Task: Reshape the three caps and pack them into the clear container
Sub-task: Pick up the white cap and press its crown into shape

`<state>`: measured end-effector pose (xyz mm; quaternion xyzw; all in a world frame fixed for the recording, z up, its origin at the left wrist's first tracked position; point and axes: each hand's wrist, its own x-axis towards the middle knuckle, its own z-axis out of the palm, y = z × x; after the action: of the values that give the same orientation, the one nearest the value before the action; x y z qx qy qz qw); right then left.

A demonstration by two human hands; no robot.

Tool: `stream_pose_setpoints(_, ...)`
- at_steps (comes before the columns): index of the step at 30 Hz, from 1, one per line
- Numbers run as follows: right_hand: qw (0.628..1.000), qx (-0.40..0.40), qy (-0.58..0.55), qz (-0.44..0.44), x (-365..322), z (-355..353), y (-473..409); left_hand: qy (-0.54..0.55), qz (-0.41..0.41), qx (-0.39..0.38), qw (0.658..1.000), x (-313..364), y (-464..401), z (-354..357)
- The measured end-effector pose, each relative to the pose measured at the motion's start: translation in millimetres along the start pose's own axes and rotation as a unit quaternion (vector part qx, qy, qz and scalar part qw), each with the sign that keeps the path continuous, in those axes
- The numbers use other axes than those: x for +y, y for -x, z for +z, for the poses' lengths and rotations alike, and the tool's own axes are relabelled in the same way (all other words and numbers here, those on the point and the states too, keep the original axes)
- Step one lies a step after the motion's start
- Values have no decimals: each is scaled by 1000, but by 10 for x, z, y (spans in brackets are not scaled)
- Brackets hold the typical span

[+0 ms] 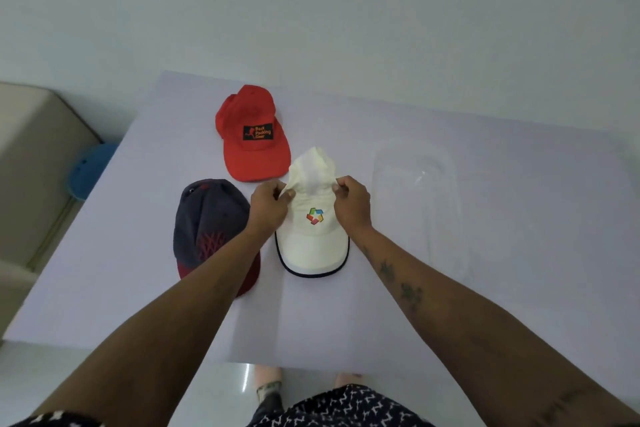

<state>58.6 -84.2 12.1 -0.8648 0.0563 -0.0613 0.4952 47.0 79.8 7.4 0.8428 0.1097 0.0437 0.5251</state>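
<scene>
Head view: reshaping white cap [313, 218] at table [138, 288] centre, left hand [268, 208] and right hand [351, 204] pinching its crown. Next, probably: smooth crown, carry to container [420, 198] on right.

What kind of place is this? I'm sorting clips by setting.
Probably a plain indoor room set up for a tabletop task: a bare pale table against a blank wall, and a beige sofa-like seat at the left.

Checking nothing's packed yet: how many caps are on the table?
3: red cap farthest, navy cap at left, white cap in the middle, pinched by both hands. None hidden.
</scene>
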Motion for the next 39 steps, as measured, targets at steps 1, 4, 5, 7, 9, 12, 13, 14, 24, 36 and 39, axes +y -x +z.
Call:
stream_pose_setpoints(1, 1000, -4, -1, -5, -9, -12, 62, 1, 6, -6, 1000, -14, 55, -30)
stream_pose_setpoints(4, 1000, -8, -12, -12, -39, -68, 149, -9, 13, -49, 999, 61, 121, -103)
stream_pose_setpoints(5, 999, 1, -20, -26, -124, -145, 116, -1, 30, -59, 998, 210, 92, -159)
stream_pose_setpoints(7, 995, 25, -55, -77, -522, -404, -16, 26, 78, -72, 994, 743, 17, -388)
stream_pose_setpoints(9, 988, 41, -85, -123, -945, -624, -156, 37, 132, -78, 988, 1243, -91, -608)
stream_pose_setpoints(12, 980, 12, -111, -163, -1359, -830, -241, 14, 198, -46, 979, 1715, -148, -786)
stream_pose_setpoints(13, 979, -4, -115, -170, -1453, -876, -257, 15, 209, -33, 977, 1814, -159, -813)
stream_pose_setpoints(14, 978, -17, -117, -173, -1541, -922, -272, 13, 216, -21, 976, 1909, -154, -841)
stream_pose_setpoints(24, 963, 82, -100, -234, -1886, -1131, -293, 51, 246, 8, 968, 2269, -14, -953)
stream_pose_setpoints(36, 935, 131, -122, -306, -1951, -1168, -150, -200, 305, -49, 930, 2111, 3, -1261)
stream_pose_setpoints(39, 935, 130, -116, -309, -2005, -1154, -154, -135, 328, -30, 935, 2134, 67, -1177)
